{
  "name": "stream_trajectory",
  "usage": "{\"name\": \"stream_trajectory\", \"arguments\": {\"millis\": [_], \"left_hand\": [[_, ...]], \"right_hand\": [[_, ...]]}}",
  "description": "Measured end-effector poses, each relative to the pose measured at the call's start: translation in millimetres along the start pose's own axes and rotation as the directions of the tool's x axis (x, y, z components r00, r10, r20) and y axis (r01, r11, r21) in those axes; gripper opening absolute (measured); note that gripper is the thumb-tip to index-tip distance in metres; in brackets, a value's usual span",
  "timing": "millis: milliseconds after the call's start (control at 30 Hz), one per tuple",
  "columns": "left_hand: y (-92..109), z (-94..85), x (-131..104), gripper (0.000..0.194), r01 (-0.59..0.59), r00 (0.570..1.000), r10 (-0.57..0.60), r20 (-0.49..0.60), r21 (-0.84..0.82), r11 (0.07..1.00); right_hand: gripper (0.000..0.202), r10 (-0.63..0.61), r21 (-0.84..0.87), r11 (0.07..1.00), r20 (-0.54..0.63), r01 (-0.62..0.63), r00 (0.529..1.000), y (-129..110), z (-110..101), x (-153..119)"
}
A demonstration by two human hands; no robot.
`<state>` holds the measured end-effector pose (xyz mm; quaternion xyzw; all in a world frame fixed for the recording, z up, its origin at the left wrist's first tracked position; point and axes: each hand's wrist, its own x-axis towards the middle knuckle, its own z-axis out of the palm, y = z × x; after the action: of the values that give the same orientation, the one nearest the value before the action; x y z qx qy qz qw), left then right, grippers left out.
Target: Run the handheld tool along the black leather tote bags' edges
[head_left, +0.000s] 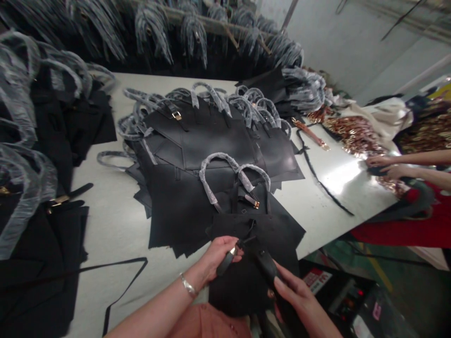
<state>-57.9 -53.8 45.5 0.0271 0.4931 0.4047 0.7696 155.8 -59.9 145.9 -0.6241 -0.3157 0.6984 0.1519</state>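
Note:
My left hand, with a bracelet at the wrist, pinches a short black strap with a metal buckle over a black leather panel. To its right, my right hand is wrapped round a dark tool, whose front end points toward the strap. The panel lies at the near table edge, partly over a pile of black panels. Two plastic-wrapped handles arch up just beyond my hands, with a small gold-coloured fitting beside them.
More black pieces with wrapped handles cover the left side. A black strip lies on the white table. At the right, another person's hands work near brown straps with metal fittings. A dark box sits below.

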Motion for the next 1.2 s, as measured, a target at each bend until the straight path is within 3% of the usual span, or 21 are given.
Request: {"name": "stream_trajectory", "arguments": {"millis": [133, 267, 333, 433, 533, 700, 800, 900, 1000, 1100, 1200], "left_hand": [[-1.8, -1.7, 2.5, 0.01, 0.018, 1.0, -0.018, -0.008, -0.032, 0.999], [-5.6, 1.1, 3.1, 0.008, 0.113, 0.987, -0.091, 0.134, -0.169, 0.979], [-10.5, 4.5, 2.5, 0.017, 0.125, 0.985, -0.103, 0.141, -0.161, 0.979], [-19.4, 9.3, 1.8, 0.037, -0.074, 0.997, 0.074, 0.027, -0.024, 0.997], [-26.3, 10.7, 3.3, 0.038, -0.231, 0.973, 0.233, 0.004, 0.123, 0.965], [-35.9, 4.1, 10.9, 0.025, -0.32, 0.947, 0.319, 0.044, 0.24, 0.916], [-38.6, 0.1, 12.1, 0.02, -0.341, 0.937, 0.344, 0.06, 0.367, 0.865], [-29.5, -1.0, 7.3, 0.018, -0.394, 0.898, 0.432, 0.084, 0.592, 0.703], [-7.4, -0.2, 4.4, 0.019, -0.434, 0.797, 0.58, 0.17, 0.829, 0.353], [19.1, 3.4, 12.2, 0.023, -0.381, 0.702, 0.66, 0.267, 0.924, 0.031], [41.9, 12.9, 26.8, 0.025, -0.256, 0.691, 0.669, 0.273, 0.958, -0.127]], "right_hand": [[0.086, 0.024, 0.012, 1.0, -0.012, -0.024, 1.0, 4.4, 4.2, 4.9], [0.09, -0.071, -0.019, 0.997, -0.079, 0.07, 0.994, 2.6, 7.4, 15.6], [0.09, -0.1, -0.044, 0.994, -0.099, 0.096, 0.99, 1.3, 3.3, 14.5], [0.087, -0.095, -0.058, 0.994, -0.12, 0.088, 0.988, 2.0, -6.6, 4.2], [0.081, -0.066, -0.07, 0.996, -0.081, 0.06, 0.995, 5.7, -12.2, -8.3], [0.079, -0.019, -0.073, 0.997, 0.031, 0.021, 0.999, 10.7, -0.9, -11.5], [0.085, -0.038, -0.052, 0.998, -0.028, 0.036, 0.999, 8.5, 9.7, -2.5], [0.095, -0.069, -0.022, 0.998, -0.161, 0.066, 0.984, 2.2, 12.2, 4.9], [0.097, -0.093, -0.025, 0.996, -0.245, 0.089, 0.965, -3.4, 3.7, 5.9], [0.099, -0.11, -0.053, 0.994, -0.276, 0.099, 0.955, -1.5, -10.6, 6.8], [0.104, -0.159, -0.102, 0.986, -0.32, 0.133, 0.934, 7.6, -24.7, 13.1]]}}
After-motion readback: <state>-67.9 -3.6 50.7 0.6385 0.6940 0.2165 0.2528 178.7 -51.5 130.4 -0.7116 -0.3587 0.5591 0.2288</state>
